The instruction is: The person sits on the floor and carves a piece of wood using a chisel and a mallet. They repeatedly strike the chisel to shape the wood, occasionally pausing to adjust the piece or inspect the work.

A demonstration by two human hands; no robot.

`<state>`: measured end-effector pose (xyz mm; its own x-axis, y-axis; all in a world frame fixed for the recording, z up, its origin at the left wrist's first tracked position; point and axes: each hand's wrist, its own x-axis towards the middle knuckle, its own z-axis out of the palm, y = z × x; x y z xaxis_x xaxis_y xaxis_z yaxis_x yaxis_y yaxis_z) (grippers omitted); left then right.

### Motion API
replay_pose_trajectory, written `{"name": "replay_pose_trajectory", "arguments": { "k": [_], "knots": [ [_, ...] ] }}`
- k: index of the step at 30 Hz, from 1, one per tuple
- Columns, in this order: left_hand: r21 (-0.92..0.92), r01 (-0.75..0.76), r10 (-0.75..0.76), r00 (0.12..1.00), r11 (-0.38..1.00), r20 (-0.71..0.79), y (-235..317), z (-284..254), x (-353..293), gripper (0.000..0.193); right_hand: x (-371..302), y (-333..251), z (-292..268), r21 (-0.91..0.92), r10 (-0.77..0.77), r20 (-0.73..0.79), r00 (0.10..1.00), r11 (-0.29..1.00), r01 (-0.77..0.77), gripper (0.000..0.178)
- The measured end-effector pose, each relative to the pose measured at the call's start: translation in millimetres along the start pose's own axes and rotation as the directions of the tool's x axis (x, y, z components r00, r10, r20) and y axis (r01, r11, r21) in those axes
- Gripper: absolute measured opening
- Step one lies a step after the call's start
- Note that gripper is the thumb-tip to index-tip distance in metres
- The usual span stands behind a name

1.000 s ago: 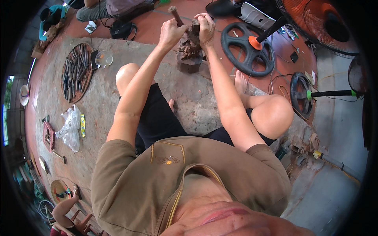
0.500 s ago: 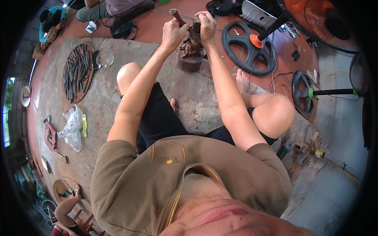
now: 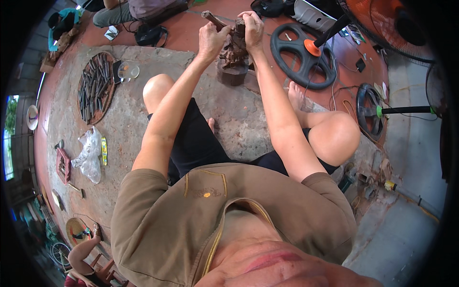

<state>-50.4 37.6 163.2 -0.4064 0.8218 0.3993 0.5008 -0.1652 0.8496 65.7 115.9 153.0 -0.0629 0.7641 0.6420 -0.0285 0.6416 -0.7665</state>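
Just beyond my knees stands a dark brown wood carving (image 3: pixel 233 56) with a rough, knobbly surface, upright on its blocky base (image 3: pixel 232 77). My left hand (image 3: pixel 209 44) is closed around a round wooden stick (image 3: pixel 213 20), which slants up and left from the fist, beside the carving's upper part. On the right, my right hand (image 3: pixel 253 34) grips the carving's dark top from its side, fingers bent over it. Whether a small tool is also in that hand cannot be seen. The side of the carving facing away is hidden.
At left lies a round basket (image 3: pixel 110 99) of chisels (image 3: pixel 95 86), near a clear plastic cup (image 3: pixel 128 71), a plastic bag (image 3: pixel 90 158) and a hammer (image 3: pixel 76 190). Fans with wheel-shaped bases (image 3: pixel 302 82) and cables stand at right. Another person (image 3: pixel 138 14) sits at far left.
The view has shifted slightly. Both hands stay at the carving; the wooden stick in my left hand tilts a little further left.
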Motion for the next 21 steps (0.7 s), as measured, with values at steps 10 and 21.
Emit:
{"name": "replay_pose_trajectory", "arguments": {
  "k": [10, 21],
  "knots": [
    [-0.041, 0.079, -0.075, 0.993, 0.996, 0.088, 1.6, -17.0, 10.8, 0.025, 0.5, 8.6, -6.3, -0.122, -0.060, 0.058, 0.996, 0.990, 0.067, 0.022],
    [0.142, 0.063, -0.088, 0.979, 0.988, 0.182, 6.4, -20.6, 5.5, 0.028, -3.5, 3.1, 0.4, -0.040, -0.044, 0.051, 0.998, 0.998, 0.046, 0.026]
  ]
}}
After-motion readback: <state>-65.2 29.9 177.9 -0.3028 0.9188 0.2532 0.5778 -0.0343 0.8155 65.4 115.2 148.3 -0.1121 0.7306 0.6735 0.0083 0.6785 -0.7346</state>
